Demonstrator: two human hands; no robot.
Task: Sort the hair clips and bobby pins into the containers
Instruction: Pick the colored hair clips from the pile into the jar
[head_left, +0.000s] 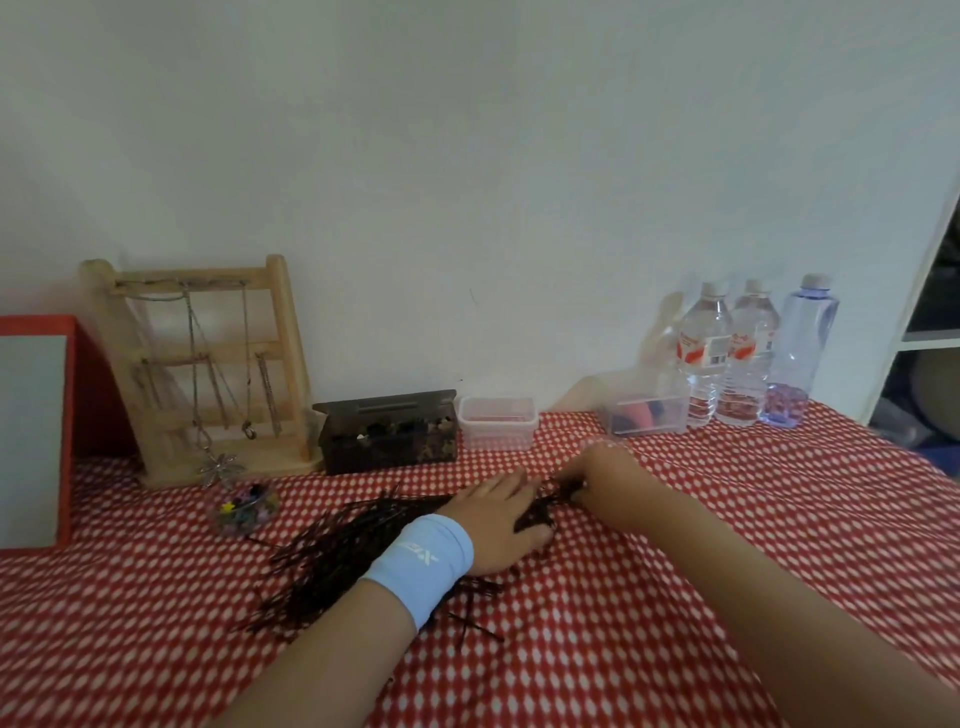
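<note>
White wall fills the upper half of the frame; below it a red tablecloth (753, 545) with a small white pattern covers the surface. At the far left edge stands a red-edged panel (31, 441). Beside it, a wooden jewellery stand (202, 364) hung with thin chains. In front of the stand, a small clear dish (247, 512) holds bright hair clips (240, 505), one with a yellow star.

Lower centre-left of the frame, the bobby pins (332, 556) lie in a loose, bristling heap: thin, dark, straight pieces fanned across the cloth, with a few strays at the edges. The left hand (493, 525), with a pale blue wristband (421, 561), lies palm down on the right end of the heap, fingers extended over the pins. Behind it, against the wall, sit a dark wooden box (389, 431) with its lid up and a clear plastic tub (497, 422).

Just right of the left hand, the right hand (608, 483) has its fingers curled, pinching a small tuft of the pins. Farther right stand a clear box (647, 413) with pink and dark items inside, then three water bottles (748, 353).
</note>
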